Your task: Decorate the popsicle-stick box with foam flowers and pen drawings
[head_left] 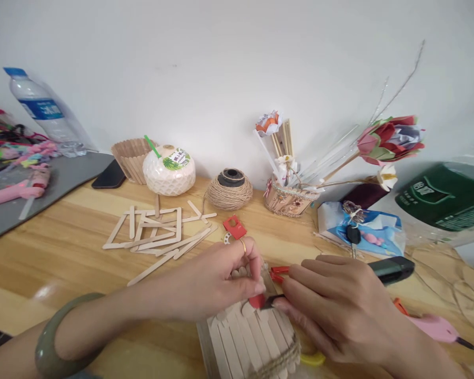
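"White wall (205, 63) at the back, and a shiny light-brown wooden surface (71, 231) in front. Where are the two hands?"

"Both are low down, near the middle. The left hand (229, 279) has its fingers pinched on a small red piece (256, 301). That piece is right over a row of pale, flat wooden sticks (237, 342) set side by side, with hairy brown string (276, 363) across them."

"And the right hand?"

"The right hand (339, 305) has its fingers curled around a thin dark tool (272, 302). Its tip is right by the red piece, but I can't tell if they touch."

"What else is about?"

"Loose pale wooden sticks (169, 243) lie past the left arm, some making square shapes. Just beyond the left hand is a red card with a round hole (239, 230). Further back are a round white coconut with a green straw (169, 179) and a fat ball of brown string (229, 197). Near the right wrist lies a pink tool with a black cord (434, 327)."
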`<action>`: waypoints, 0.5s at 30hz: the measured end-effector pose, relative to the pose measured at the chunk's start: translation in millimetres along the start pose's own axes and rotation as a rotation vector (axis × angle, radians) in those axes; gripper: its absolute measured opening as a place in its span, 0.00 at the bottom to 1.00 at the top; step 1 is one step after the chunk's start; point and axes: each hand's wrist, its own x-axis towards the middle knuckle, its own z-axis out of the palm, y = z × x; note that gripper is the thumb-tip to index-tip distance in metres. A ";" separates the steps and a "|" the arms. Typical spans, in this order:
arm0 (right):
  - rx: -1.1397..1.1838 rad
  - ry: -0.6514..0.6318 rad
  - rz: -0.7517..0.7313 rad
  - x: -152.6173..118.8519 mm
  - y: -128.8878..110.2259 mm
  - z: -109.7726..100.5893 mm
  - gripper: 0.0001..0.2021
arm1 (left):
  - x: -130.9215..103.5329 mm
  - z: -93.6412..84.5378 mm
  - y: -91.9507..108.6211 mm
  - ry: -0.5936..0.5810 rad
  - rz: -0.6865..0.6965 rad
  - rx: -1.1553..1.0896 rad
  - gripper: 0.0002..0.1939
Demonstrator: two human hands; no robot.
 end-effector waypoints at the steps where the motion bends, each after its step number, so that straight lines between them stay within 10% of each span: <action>1: 0.002 -0.002 -0.001 0.2 0.1 -0.1 0.19 | 0.0 0.1 -0.6 0.000 0.002 -0.001 0.05; 15: 0.280 -0.009 0.248 -12.7 0.1 -9.4 0.22 | -0.4 2.9 0.8 -0.021 -0.008 -0.069 0.07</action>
